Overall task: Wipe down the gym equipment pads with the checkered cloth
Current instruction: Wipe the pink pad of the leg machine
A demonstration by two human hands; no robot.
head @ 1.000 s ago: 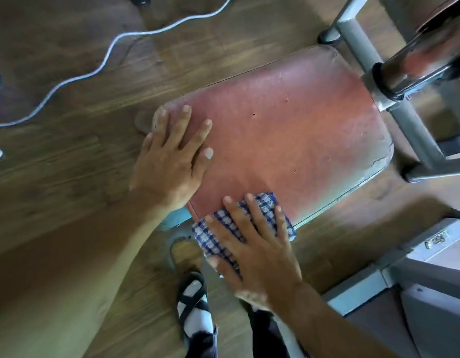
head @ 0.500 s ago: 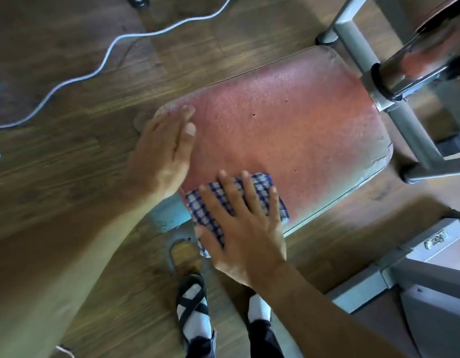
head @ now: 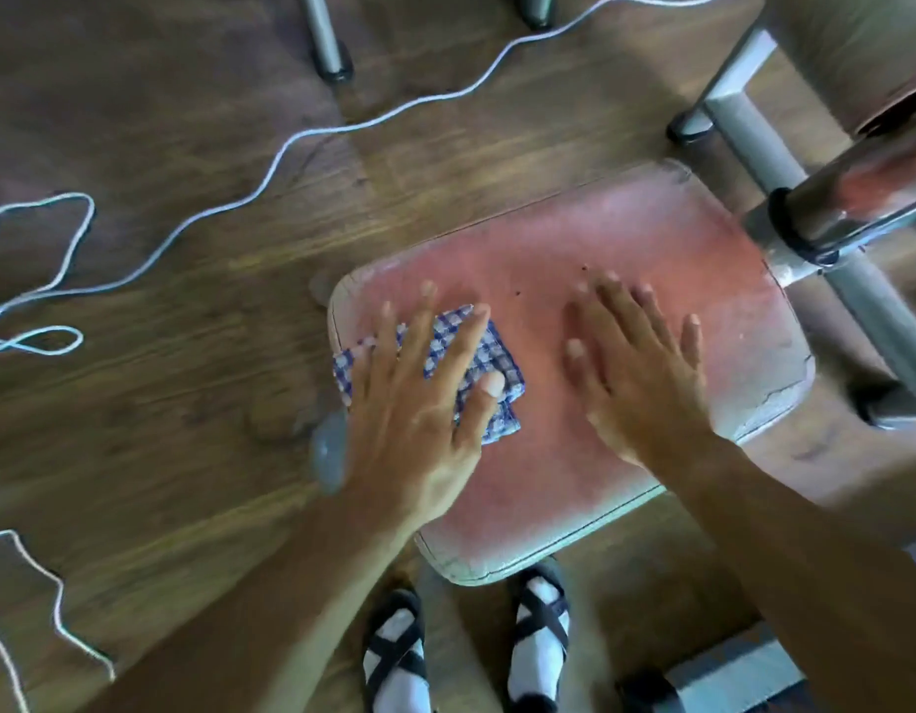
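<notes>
1. The checkered cloth [head: 476, 373] lies folded on the red pad [head: 589, 455], near the pad's far left corner. My left hand [head: 420, 398] presses it flat with fingers spread straight, so nothing is pinched. My right hand [head: 646, 383] rests flat and empty on the bare pad to its right, apart from the cloth.
2. With only flat pressure on it, I judge the cloth could bunch or slide out from under my palm on a hard stroke.
3. It sits close to the pad's left edge, so a stroke outward could push it over and onto the floor [head: 162, 455].
4. The pad's cover is cracked at the right edge. I think the cloth could snag there.
5. A white cord [head: 291, 146] snakes over the floor, and my sandalled feet [head: 394, 656] could catch it if I step left.
6. The picture is blurred, my palm hides much of the cloth, and the metal frame [head: 857, 213] is cut off at the right.
</notes>
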